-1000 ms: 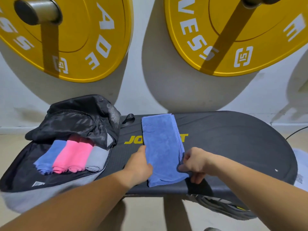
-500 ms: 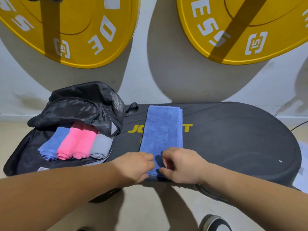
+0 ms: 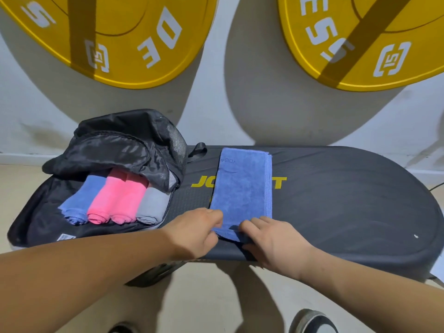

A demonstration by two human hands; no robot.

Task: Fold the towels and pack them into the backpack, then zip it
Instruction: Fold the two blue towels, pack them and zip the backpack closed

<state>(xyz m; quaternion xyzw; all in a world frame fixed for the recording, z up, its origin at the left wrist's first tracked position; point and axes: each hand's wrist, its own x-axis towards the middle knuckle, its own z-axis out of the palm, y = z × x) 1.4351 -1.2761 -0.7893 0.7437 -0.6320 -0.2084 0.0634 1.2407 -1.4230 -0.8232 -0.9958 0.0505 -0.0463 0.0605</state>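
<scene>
Backpack lies left on the bench, rolled towels side by side inside; folded towel just right, plates behind.

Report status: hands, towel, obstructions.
Left hand, right hand pinch near end of folded blue microfibre towel. Flat on black padded bench. Path to open black backpack unobstructed.
</scene>
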